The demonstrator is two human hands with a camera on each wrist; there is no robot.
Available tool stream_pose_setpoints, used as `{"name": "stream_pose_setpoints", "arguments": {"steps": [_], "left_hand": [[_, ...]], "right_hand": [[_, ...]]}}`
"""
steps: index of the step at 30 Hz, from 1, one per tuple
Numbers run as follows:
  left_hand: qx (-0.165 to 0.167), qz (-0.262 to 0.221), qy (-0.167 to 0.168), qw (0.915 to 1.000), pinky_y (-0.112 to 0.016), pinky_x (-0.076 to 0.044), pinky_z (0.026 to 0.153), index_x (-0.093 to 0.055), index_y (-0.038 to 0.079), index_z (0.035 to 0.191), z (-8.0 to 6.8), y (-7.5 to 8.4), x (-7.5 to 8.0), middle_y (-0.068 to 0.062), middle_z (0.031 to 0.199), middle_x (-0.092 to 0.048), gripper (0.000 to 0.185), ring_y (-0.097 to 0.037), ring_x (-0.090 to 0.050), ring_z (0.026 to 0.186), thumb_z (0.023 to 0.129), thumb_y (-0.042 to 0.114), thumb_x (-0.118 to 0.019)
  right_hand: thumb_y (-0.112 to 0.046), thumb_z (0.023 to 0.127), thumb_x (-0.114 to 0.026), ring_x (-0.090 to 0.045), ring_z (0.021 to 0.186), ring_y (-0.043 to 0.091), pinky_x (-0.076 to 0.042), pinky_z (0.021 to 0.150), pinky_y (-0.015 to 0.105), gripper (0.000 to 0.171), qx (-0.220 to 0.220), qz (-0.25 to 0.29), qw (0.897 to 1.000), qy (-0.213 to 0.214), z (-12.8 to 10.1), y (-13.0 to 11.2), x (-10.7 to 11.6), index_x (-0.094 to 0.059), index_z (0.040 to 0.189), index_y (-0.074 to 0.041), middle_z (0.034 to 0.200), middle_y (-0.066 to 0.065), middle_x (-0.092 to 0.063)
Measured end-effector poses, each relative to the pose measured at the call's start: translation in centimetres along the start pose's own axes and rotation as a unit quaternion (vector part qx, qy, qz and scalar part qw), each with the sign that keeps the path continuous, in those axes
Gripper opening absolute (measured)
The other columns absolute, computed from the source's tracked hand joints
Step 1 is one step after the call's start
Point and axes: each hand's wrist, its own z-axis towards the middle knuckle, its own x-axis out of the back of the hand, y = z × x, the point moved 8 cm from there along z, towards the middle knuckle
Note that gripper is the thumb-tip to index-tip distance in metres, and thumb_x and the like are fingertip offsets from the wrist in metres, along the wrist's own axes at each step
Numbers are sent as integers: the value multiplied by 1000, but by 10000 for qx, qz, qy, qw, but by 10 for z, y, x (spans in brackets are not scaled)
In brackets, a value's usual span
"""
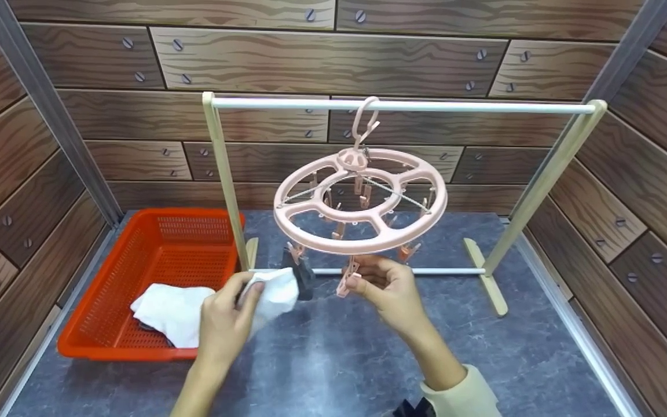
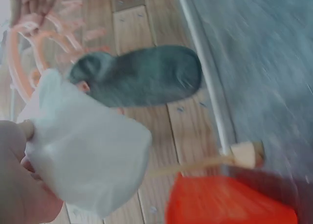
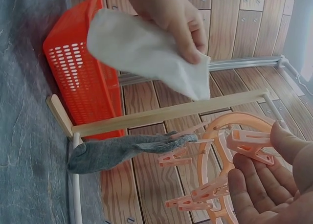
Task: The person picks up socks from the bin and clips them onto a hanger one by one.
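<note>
My left hand [image 1: 226,318] pinches a white sock [image 1: 274,294] by its upper end, to the left of the round pink drying hanger [image 1: 388,237]. The sock hangs down flat, as the right wrist view also shows. At the hanger's front rim, my right hand [image 1: 388,289] holds a pink clothes peg [image 3: 250,145] between thumb and fingers. A dark grey sock [image 3: 115,153] hangs from another peg just left of it, partly behind the white sock in the head view. Several more pegs dangle around the hanger.
The hanger hooks over the top bar [image 1: 455,106] of a wooden-legged rack. An orange-red basket [image 1: 131,255] stands at the left with another white sock [image 1: 174,313] and something dark under it. Wood-patterned walls [image 1: 333,63] enclose the grey table [image 1: 356,370].
</note>
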Motion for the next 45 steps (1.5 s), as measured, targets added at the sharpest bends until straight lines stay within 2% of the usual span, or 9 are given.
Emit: {"name": "stream_pose_setpoints", "arguments": {"steps": [3,7,13,18,23,27,33,38,45], "left_hand": [[51,-344,-175,9992,-23,-53,67,-72,13,103,1,9,-8,4,93,-75,18,-6,-69,78,87,8,-76],[50,-526,-357,9980,-22,-52,68,-72,14,106,0,19,-17,6,95,-75,21,-6,-69,81,86,9,-77],[6,-719,-613,9955,-20,-51,65,-69,16,100,-1,30,-28,10,90,-72,15,-3,-65,77,88,13,-76],[50,-851,-703,9939,-17,-44,58,-67,17,99,-2,35,-37,11,84,-70,13,-4,-57,64,89,14,-75],[91,-1098,-893,9899,-17,-47,62,-69,18,102,-5,40,-47,10,90,-73,11,-2,-60,69,91,18,-73],[74,-1222,-994,9875,-16,-46,59,-70,20,100,-8,46,-54,12,90,-72,10,-1,-58,67,91,18,-73],[15,-1568,-1147,9809,-22,-54,69,-70,17,99,-8,55,-64,11,92,-73,9,-5,-67,80,91,16,-73],[45,-1583,-1142,9807,-27,-56,73,-70,18,100,-7,60,-68,12,93,-73,9,-5,-69,85,92,18,-73],[90,-1595,-1252,9792,-26,-56,80,-70,19,100,-5,66,-73,12,95,-72,9,-3,-69,91,93,24,-71]], "right_hand": [[-2,87,-74,-73,81,22,-60,76,35,26,31,82,9999,-54,0,-2,-1,-67,109,9,97,24,-71],[-3,88,-73,-73,82,23,-60,77,37,27,25,114,9999,-50,-1,-3,0,-66,110,11,97,24,-71],[1,88,-71,-73,83,20,-60,76,36,24,70,-7,9999,144,-2,-3,4,-66,109,12,97,23,-72],[1,88,-71,-73,82,22,-60,74,31,19,153,28,9997,213,-3,-5,7,-68,105,9,95,22,-72],[4,88,-69,-73,84,23,-60,76,33,13,206,159,9991,340,-3,-7,11,-69,101,8,97,22,-73],[3,91,-66,-74,84,24,-60,77,34,13,229,271,9989,299,-3,-6,10,-67,101,10,97,22,-73],[5,91,-64,-74,79,22,-60,74,35,12,334,491,9979,240,-4,-7,9,-65,98,14,93,20,-74],[9,90,-63,-74,79,22,-60,71,34,9,511,585,9968,205,-5,-8,9,-63,95,16,91,20,-74],[6,89,-66,-73,81,20,-60,72,33,12,293,551,9979,172,-7,-4,8,-65,96,16,92,19,-74]]}}
